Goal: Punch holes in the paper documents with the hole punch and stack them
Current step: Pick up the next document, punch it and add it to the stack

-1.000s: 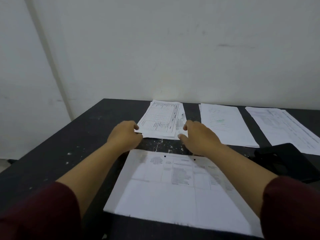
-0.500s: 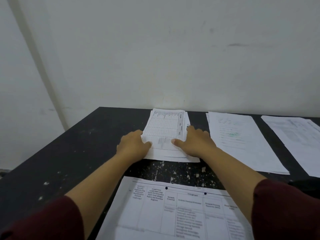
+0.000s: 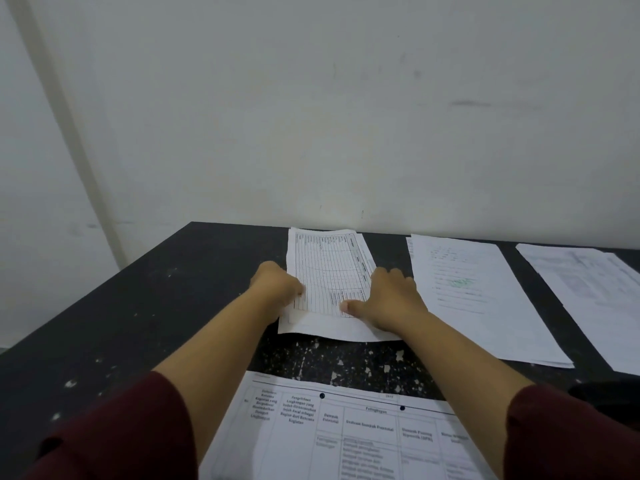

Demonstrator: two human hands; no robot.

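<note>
A small stack of printed table sheets (image 3: pixel 329 268) lies at the far middle of the black table (image 3: pixel 145 306). My left hand (image 3: pixel 277 289) grips its left edge with curled fingers. My right hand (image 3: pixel 391 299) rests on its right side, thumb on top and fingers spread over the edge. In front of me lies a large printed sheet (image 3: pixel 346 431) with two punched holes along its far edge. The black hole punch (image 3: pixel 609 396) shows only as a dark shape at the right edge.
Two more paper piles lie to the right: one with green marks (image 3: pixel 474 296) and another at the far right (image 3: pixel 595 296). A white wall stands right behind the table. The table's left part is bare, speckled with white flecks.
Both hands have slid further up along the sides of the far stack and squared its sheets together. My view has tilted up, so the near sheet and the punch sit lower in frame.
</note>
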